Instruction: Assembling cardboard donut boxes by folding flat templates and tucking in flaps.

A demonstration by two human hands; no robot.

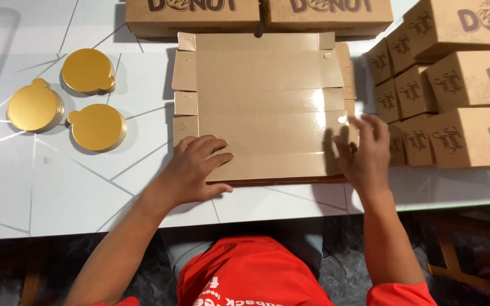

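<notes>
A flat, unfolded brown cardboard box blank (262,102) lies on the white table (58,187) in front of me, glossy side up, with small flaps along its left and right edges. My left hand (197,167) rests palm down on its near left corner, fingers spread. At the near right edge, my right hand (364,153) touches the blank with its fingers spread and slightly blurred. Neither hand grips anything.
Three stacks of round gold cake boards (35,106) (88,71) (97,127) sit at the left. Folded brown boxes stand along the back (194,17) and are piled at the right (466,113). The table's near edge runs just below my hands.
</notes>
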